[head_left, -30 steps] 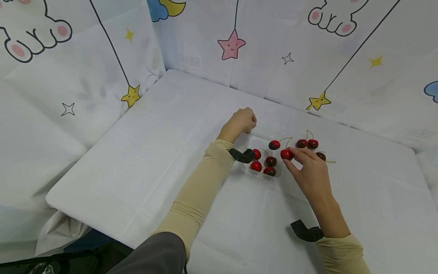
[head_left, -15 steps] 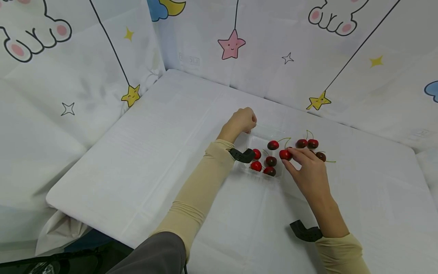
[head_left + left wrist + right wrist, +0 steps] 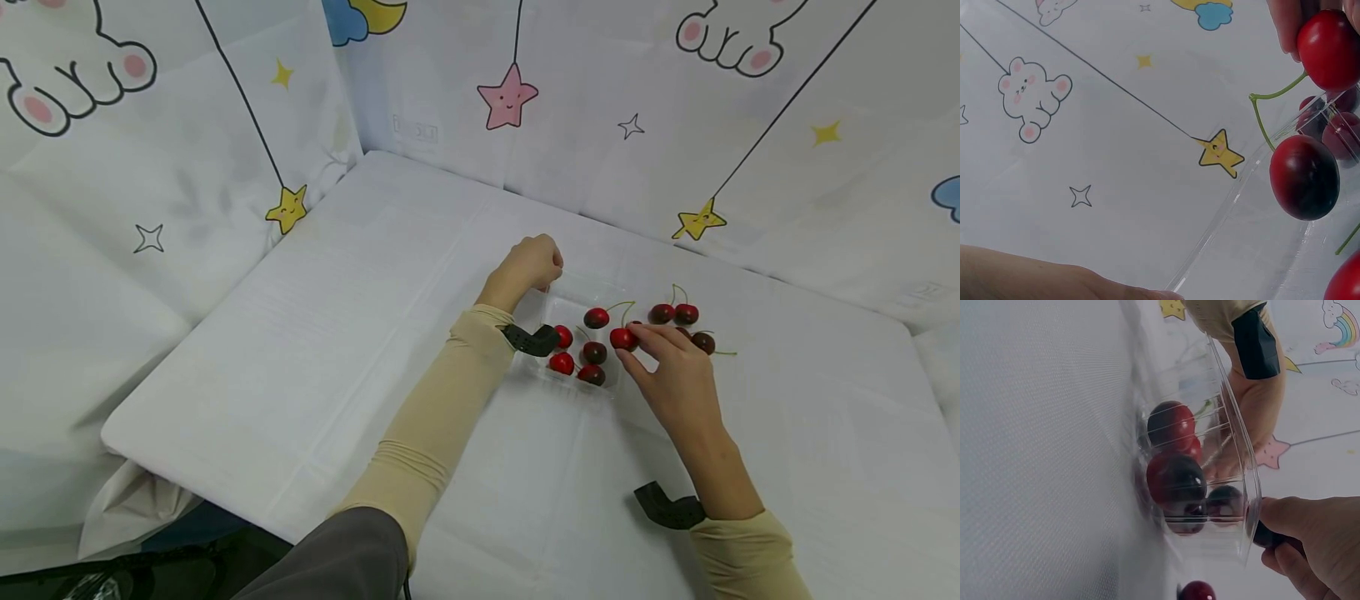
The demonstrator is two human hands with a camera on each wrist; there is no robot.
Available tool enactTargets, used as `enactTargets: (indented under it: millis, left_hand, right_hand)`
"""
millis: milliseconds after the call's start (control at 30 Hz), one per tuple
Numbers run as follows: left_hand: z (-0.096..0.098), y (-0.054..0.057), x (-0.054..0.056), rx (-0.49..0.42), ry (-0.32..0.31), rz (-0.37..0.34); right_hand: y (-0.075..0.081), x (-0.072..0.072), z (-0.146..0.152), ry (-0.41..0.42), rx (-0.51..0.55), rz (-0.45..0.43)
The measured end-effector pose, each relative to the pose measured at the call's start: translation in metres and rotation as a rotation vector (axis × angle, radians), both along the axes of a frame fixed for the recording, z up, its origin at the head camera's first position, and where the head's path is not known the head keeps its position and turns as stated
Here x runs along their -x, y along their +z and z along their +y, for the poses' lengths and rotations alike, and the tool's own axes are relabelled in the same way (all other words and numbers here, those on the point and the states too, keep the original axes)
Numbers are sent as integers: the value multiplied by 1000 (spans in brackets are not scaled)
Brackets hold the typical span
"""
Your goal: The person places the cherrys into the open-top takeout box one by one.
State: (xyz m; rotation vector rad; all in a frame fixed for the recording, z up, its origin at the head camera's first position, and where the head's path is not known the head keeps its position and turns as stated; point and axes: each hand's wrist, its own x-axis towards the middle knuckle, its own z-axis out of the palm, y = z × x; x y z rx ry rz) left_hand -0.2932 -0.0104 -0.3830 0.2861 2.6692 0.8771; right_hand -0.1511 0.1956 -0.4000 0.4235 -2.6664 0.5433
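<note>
My right hand (image 3: pixel 678 375) pinches a red cherry (image 3: pixel 622 338) between thumb and fingers at the right rim of a clear plastic box (image 3: pixel 581 287). A green forked stem joins it to a second, darker cherry (image 3: pixel 1304 178), which is over the inside of the box. Several more cherries (image 3: pixel 594 352) lie at the near end inside, also visible through the wall in the right wrist view. At the box's far left corner my left hand (image 3: pixel 527 265) grips the rim with curled fingers; its fingertips are mostly hidden in the head view.
To the right on the white table (image 3: pixel 300 350) lie a stemmed cherry pair (image 3: pixel 673 314) and another cherry (image 3: pixel 703 342), partly behind my right hand. A printed cloth (image 3: pixel 600 167) hangs along the table's back and left edges.
My right hand has shifted slightly left with the cherry pair, bringing the darker cherry further over the box. My left hand and the box have stayed in place.
</note>
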Motion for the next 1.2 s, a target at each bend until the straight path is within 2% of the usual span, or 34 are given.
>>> enactTargets:
  millis: [900, 1200]
  left_hand:
    - [0, -1, 0, -9, 0, 6]
    - [0, 2, -2, 1, -2, -3]
  right_hand:
    - [-3, 1, -2, 7, -27, -12]
    - [-4, 1, -3, 9, -28, -30]
